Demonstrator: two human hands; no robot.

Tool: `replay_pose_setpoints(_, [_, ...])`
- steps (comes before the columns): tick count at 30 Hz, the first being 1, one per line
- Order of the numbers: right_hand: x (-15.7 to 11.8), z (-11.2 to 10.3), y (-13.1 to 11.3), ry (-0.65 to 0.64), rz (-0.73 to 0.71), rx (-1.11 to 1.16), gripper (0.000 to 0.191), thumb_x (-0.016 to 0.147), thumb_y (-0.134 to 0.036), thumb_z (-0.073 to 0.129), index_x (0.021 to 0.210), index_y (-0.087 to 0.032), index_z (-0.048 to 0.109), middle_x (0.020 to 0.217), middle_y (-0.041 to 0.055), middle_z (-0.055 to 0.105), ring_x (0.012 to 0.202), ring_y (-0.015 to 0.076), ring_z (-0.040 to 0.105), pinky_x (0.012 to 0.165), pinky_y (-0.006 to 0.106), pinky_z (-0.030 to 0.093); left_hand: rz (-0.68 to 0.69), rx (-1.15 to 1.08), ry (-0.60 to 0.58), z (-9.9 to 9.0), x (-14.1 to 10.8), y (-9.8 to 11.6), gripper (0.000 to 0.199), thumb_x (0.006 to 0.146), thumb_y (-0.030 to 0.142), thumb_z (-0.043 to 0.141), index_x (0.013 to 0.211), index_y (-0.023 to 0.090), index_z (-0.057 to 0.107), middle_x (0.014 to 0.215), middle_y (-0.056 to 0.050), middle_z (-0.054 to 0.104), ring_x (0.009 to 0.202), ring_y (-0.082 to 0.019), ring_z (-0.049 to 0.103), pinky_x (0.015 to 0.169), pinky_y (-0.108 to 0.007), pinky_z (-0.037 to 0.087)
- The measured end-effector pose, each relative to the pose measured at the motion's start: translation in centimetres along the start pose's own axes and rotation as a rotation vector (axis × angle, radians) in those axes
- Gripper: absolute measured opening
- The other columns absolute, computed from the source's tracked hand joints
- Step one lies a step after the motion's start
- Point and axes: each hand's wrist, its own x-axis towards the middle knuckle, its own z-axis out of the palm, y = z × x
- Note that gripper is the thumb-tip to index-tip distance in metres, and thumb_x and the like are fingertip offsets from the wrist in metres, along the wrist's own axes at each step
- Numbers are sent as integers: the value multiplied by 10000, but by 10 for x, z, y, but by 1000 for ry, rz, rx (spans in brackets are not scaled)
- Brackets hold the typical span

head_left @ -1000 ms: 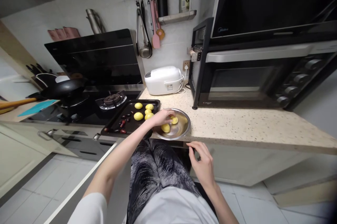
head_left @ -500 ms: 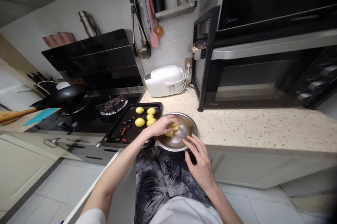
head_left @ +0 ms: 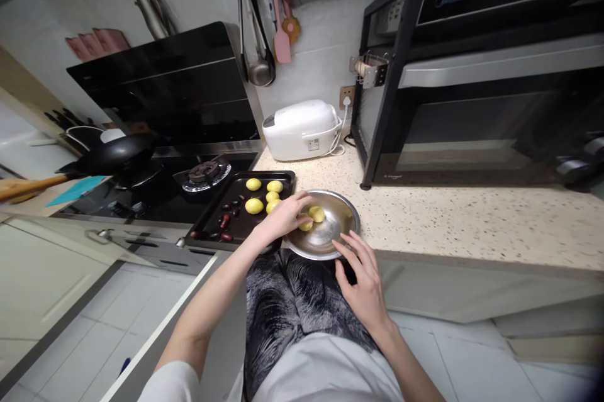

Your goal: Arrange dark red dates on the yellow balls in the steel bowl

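Observation:
Over the left side of a steel bowl (head_left: 337, 229), my left hand (head_left: 287, 214) has its fingers curved and parted, close to two yellow oval pieces (head_left: 316, 214) that look like small peeled potatoes. The lower one is partly covered by my fingers. At the bowl's near right rim, my right hand (head_left: 362, 279) is open, its fingers spread and the fingertips at or just over the edge. A black baking tray (head_left: 238, 223) beside the bowl carries several more yellow ovals (head_left: 253, 206) and several small dark red oval pieces (head_left: 225, 221).
Behind the bowl stands a white rice cooker (head_left: 302, 130) with its cord plugged in. An oven (head_left: 472, 131) fills the back right of the speckled counter (head_left: 434, 219). On the left, a wok (head_left: 117, 156) sits on the gas hob (head_left: 205, 172). Utensils (head_left: 257, 43) hang on the wall.
The view has tilted down a little. My left hand has drawn slightly left off the yellow pieces in the bowl, which show more plainly. My right hand stays by the rim.

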Motion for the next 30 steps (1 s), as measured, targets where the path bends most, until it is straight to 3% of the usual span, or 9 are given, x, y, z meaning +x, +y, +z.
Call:
replay_pose_setpoints(5, [-1,-2,1,-26,4,-1,450,979,-108,548,1392,-278,600,1382,101,641,1404,294,533,1116,547,517,25,-16,7,4,-2,4,360,911,149,688,1261,217,644,1312,-99,643,1182,-272,670,1023,-405,545])
replay_pose_setpoints(11, [-2,-2,2,-17,4,16,453,976,-117,550,1394,-282,606,1387,98,643,1406,299,534,1115,546,518,5,-8,146,-8,-19,-7,348,970,287,650,1313,232,627,1343,-112,623,1252,-274,620,1090,-435,508])
replay_pose_setpoints(15, [-2,-1,3,-8,-1,20,448,977,-127,555,1392,-286,608,1382,94,649,1397,301,542,1120,550,511,-233,155,339,-17,-41,-42,301,983,233,598,1278,197,644,1324,-133,625,1272,-298,593,1125,-475,469])
replay_pose_setpoints(18, [-2,0,3,-3,-10,21,449,980,-132,555,1399,-289,598,1388,95,643,1399,301,540,1116,547,513,-468,230,341,-15,-59,-69,312,933,210,658,1243,179,664,1272,-148,638,1229,-332,613,1110,-524,472])
replay_pose_setpoints(22, [-1,2,2,6,-15,18,443,984,-135,552,1397,-290,597,1383,95,644,1397,297,540,1110,540,515,-503,218,338,-7,-71,-86,423,820,80,721,1223,199,675,1206,-113,649,1161,-304,648,1062,-484,520])
replay_pose_setpoints(27, [-1,1,1,17,-14,11,426,986,-151,551,1386,-281,614,1370,95,662,1375,293,565,1098,523,512,-486,198,397,-9,-73,-82,404,786,40,711,1158,195,689,1124,-92,630,1079,-278,667,1007,-476,557])
replay_pose_setpoints(30, [1,-4,-1,51,-39,7,414,974,-158,578,1365,-284,635,1330,89,695,1332,296,603,1078,517,504,-419,59,499,-14,-77,-56,370,863,164,706,1227,214,664,1193,-97,606,1060,-247,666,873,-395,621])
